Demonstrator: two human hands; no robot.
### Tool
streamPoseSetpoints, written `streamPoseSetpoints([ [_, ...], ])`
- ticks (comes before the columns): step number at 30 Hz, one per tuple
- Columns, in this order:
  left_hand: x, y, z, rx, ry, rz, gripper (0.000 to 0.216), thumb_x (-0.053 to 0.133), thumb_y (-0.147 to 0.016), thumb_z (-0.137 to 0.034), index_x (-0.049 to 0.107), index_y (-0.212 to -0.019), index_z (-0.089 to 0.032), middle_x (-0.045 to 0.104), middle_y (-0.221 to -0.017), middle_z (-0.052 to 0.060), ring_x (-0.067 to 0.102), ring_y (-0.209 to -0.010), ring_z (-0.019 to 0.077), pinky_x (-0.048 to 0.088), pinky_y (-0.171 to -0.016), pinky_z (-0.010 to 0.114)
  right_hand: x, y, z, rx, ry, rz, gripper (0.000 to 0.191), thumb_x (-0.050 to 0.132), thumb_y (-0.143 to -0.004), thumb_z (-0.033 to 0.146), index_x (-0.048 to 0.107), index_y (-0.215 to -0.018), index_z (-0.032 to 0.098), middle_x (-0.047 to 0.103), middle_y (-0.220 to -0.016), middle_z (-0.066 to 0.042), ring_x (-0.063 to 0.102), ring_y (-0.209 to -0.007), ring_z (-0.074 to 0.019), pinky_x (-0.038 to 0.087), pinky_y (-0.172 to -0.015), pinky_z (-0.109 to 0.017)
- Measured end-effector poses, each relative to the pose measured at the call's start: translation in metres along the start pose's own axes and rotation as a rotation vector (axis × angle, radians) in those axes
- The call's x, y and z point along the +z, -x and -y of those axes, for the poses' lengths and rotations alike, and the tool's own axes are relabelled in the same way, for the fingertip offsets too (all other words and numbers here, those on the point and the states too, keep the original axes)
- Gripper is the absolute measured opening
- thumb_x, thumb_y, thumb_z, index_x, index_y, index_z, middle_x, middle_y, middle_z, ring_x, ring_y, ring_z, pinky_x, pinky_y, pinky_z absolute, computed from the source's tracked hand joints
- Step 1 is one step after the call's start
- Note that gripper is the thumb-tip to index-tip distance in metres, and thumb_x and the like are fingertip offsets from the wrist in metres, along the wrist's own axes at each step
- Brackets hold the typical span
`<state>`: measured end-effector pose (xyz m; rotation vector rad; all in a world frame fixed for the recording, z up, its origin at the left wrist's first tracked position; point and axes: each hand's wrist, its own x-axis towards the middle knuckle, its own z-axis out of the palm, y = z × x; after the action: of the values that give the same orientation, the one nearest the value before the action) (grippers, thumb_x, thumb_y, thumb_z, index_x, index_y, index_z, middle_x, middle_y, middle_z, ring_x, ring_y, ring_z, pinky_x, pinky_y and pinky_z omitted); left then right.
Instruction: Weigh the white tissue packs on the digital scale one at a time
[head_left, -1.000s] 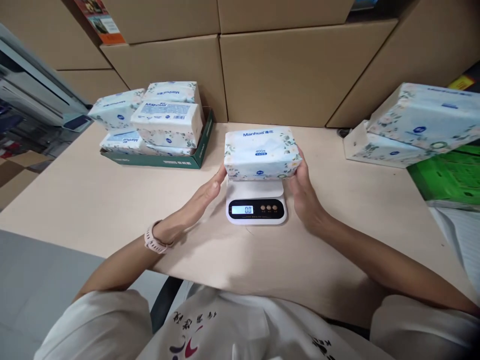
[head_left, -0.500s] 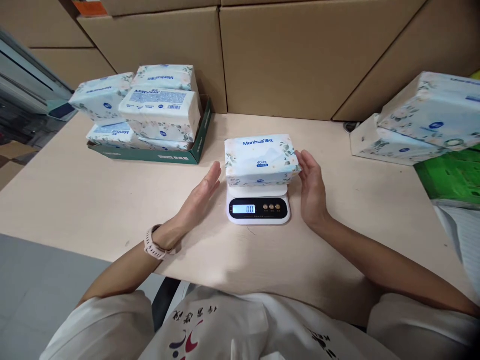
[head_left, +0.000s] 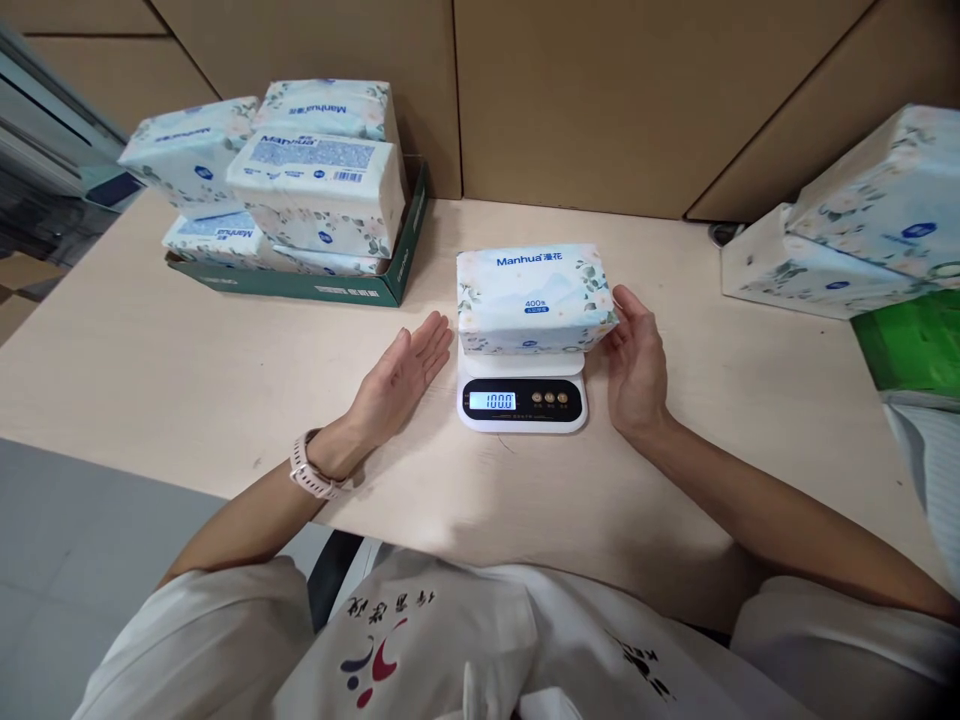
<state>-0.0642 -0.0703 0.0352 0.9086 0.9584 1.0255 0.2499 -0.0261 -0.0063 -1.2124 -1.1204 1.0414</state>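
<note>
A white tissue pack [head_left: 534, 298] with blue "Manhua" print and a floral pattern lies on a small white digital scale [head_left: 523, 400]. The scale's lit display reads 100.0. My left hand [head_left: 401, 375] rests open on the table just left of the scale, palm turned toward the pack, a small gap between them. A pale pink watch sits on that wrist. My right hand [head_left: 637, 360] is open beside the pack's right end, fingers stretched out close to it or just touching it.
A green cardboard tray [head_left: 375, 290] at the back left holds several stacked tissue packs [head_left: 315, 190]. More tissue packs [head_left: 840, 260] lie at the right over a green box [head_left: 911, 350]. Large brown cartons [head_left: 585, 100] wall the table's far edge.
Both hands have let go of the tissue pack and drawn slightly apart. The pack now rests on the scale, and the display has changed from 0.0 to 100.0.
</note>
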Motion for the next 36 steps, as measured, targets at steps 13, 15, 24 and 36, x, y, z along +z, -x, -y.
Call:
streamPoseSetpoints([
  [13,-0.0004,-0.0005,-0.0039,0.035,0.009,-0.03,0.096,0.062,-0.11,-0.087,0.06,-0.183,-0.025,0.042,-0.198,0.007,0.02,-0.193,0.0364,0.017,-0.162,0.053,-0.0015,0.0005,0.0003,0.011,-0.035,0.004,0.089,0.057,-0.101,0.098,0.066,-0.166,0.038,0.066,-0.18,-0.006,0.053,-0.179,-0.0383,0.043,-0.151,-0.067],
  [15,0.0006,0.0003,-0.0049,0.034,0.014,-0.034,0.094,0.062,-0.111,-0.085,0.061,-0.182,-0.023,0.043,-0.198,0.008,0.023,-0.192,0.0364,0.018,-0.161,0.052,-0.002,0.0008,-0.0009,0.001,-0.041,0.01,0.086,0.058,-0.103,0.097,0.067,-0.166,0.039,0.066,-0.18,-0.006,0.053,-0.179,-0.0375,0.045,-0.15,-0.065],
  [24,-0.0034,-0.0011,-0.0018,0.048,0.028,-0.027,0.084,0.063,-0.111,-0.084,0.072,-0.172,-0.027,0.051,-0.193,0.006,0.031,-0.19,0.0352,0.024,-0.16,0.052,0.0018,0.0023,0.0031,0.014,-0.111,-0.036,0.085,0.064,-0.102,0.094,0.071,-0.161,0.033,0.073,-0.173,-0.01,0.064,-0.17,-0.0357,0.046,-0.149,-0.066],
  [36,-0.0079,-0.0039,0.0009,0.072,0.016,-0.03,0.081,0.063,-0.111,-0.085,0.078,-0.165,-0.027,0.055,-0.19,0.007,0.038,-0.187,0.0372,0.031,-0.158,0.054,0.0011,0.0038,0.0045,-0.018,-0.051,-0.018,0.083,0.058,-0.108,0.089,0.072,-0.164,0.03,0.072,-0.174,-0.012,0.063,-0.171,-0.037,0.052,-0.146,-0.068],
])
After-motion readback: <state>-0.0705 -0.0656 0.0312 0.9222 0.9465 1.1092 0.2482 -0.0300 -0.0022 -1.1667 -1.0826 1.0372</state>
